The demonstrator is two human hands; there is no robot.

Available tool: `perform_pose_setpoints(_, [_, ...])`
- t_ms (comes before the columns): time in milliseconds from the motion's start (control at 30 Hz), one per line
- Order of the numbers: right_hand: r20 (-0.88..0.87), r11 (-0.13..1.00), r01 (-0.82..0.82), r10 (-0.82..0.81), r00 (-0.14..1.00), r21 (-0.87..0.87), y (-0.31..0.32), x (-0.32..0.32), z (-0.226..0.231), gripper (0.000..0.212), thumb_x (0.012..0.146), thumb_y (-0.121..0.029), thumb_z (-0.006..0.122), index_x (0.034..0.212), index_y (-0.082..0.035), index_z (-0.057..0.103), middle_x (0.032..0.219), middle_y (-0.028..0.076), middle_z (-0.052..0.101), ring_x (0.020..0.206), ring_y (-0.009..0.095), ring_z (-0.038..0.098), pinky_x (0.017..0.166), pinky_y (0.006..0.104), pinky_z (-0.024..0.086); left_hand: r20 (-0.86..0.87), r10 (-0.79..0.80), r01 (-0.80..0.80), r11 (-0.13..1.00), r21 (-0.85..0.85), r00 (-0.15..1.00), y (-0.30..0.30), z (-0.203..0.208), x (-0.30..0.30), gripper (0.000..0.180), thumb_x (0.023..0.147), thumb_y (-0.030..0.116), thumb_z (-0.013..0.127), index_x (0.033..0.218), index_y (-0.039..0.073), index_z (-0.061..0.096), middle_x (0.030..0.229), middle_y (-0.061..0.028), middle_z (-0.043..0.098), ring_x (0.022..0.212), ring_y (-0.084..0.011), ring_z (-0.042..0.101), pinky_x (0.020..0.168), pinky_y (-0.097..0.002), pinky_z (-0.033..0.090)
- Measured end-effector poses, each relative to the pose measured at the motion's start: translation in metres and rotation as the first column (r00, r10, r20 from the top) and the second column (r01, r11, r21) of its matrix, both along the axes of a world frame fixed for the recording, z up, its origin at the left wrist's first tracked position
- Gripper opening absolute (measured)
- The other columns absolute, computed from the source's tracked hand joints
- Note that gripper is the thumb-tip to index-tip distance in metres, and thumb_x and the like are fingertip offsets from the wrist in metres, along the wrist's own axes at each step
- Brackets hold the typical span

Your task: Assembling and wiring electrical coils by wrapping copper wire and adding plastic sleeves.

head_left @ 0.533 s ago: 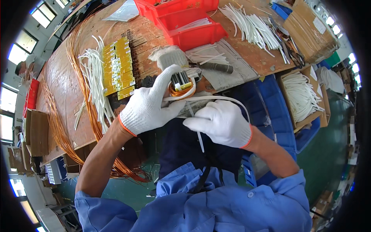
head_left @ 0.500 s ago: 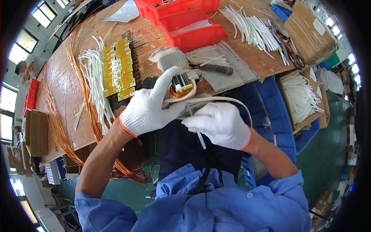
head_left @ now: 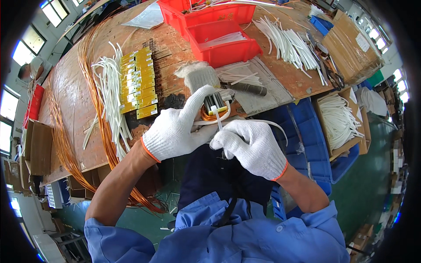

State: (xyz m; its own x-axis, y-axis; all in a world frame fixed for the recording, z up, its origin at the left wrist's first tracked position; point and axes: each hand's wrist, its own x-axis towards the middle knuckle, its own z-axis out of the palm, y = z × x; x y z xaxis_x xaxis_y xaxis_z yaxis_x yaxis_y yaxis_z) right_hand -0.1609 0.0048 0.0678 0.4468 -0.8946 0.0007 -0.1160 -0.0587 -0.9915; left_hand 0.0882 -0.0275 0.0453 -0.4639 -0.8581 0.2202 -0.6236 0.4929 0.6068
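Note:
In a white knit glove, my left hand (head_left: 173, 131) is closed around a small dark metal core (head_left: 211, 104) wound with copper wire. Its thumb rests along the core's upper side. My gloved right hand (head_left: 254, 149) pinches the lower end of a thin white strip (head_left: 219, 119), which stands against the near side of the core at the winding. A longer white sleeve (head_left: 274, 124) runs from the core over the right hand and curves down beyond it. The left fingertips under the core are mostly hidden.
Yellow taped pieces (head_left: 139, 83), white sleeves (head_left: 107, 87) and copper wire bundles (head_left: 90, 74) lie left on the wooden table. Ahead are red bins (head_left: 223, 50), a grey cloth (head_left: 269, 85) and a dark cylinder (head_left: 250, 89). A blue crate (head_left: 302, 136) and a box of sleeves (head_left: 340, 116) are at right.
The white strip has shifted up from hanging below the right hand to standing against the core. Both hands sit slightly farther right in view, and the right hand has turned.

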Motion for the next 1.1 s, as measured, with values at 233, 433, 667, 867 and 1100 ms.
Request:
perform_pose_setpoints(233, [-0.02,0.878,0.246,-0.278,0.96,-0.411,-0.012,0.023,0.007,0.026,0.104,-0.026,0.082,0.098,0.0,0.081,0.078,0.01,0.076,0.065,0.019,0.072,0.058,0.0348,0.054,0.01,0.017,-0.018,1.0,0.021,1.0,0.004,0.01,-0.003,0.095,0.093,0.016,0.088,0.171,0.002,0.035,0.068,-0.0084,0.066,0.063,-0.0278,0.076,0.066,-0.0351,0.058])
perform_pose_setpoints(433, [-0.104,0.627,0.274,-0.497,0.862,-0.729,-0.023,0.033,0.014,0.018,0.089,-0.01,0.09,0.105,-0.007,0.082,0.106,0.011,0.075,0.102,0.031,0.072,0.09,0.0445,0.058,0.116,0.029,-0.038,0.997,0.07,0.993,0.004,0.017,-0.002,0.091,0.097,0.029,0.084,0.17,0.004,0.035,0.091,-0.0212,0.081,0.079,-0.0419,0.082,0.072,-0.0487,0.067])
perform_pose_setpoints(667, [0.134,0.775,0.245,-0.206,0.969,-0.582,0.024,0.011,-0.014,0.013,0.087,0.003,0.083,0.096,-0.006,0.08,0.103,0.009,0.075,0.097,0.027,0.071,0.089,0.0403,0.058,0.02,0.016,-0.016,1.0,-0.003,1.0,0.003,0.008,-0.003,0.092,0.097,0.033,0.084,0.17,0.006,0.035,0.077,-0.0228,0.075,0.07,-0.044,0.078,0.066,-0.0511,0.065])
perform_pose_setpoints(867, [0.236,0.963,0.267,-0.25,0.939,-0.041,0.035,0.021,0.007,0.011,0.114,-0.008,0.065,0.107,-0.002,0.071,0.086,0.007,0.074,0.06,0.007,0.062,0.053,0.0254,0.05,0.034,0.04,-0.042,0.997,0.069,0.999,0.007,0.015,-0.004,0.092,0.094,0.016,0.086,0.171,0.006,0.037,0.089,-0.0182,0.078,0.083,-0.0358,0.083,0.076,-0.0402,0.063])
perform_pose_setpoints(1100, [0.506,0.932,0.288,-0.361,0.783,0.22,0.056,0.033,-0.01,0.017,0.117,-0.01,0.063,0.104,0.002,0.063,0.071,0.005,0.062,0.051,0.009,0.058,0.047,0.0269,0.051,0.036,0.015,-0.015,1.0,0.008,0.999,-0.001,0.011,-0.005,0.09,0.098,0.035,0.085,0.169,0.01,0.036,0.086,-0.0262,0.078,0.08,-0.0468,0.08,0.071,-0.0527,0.065])
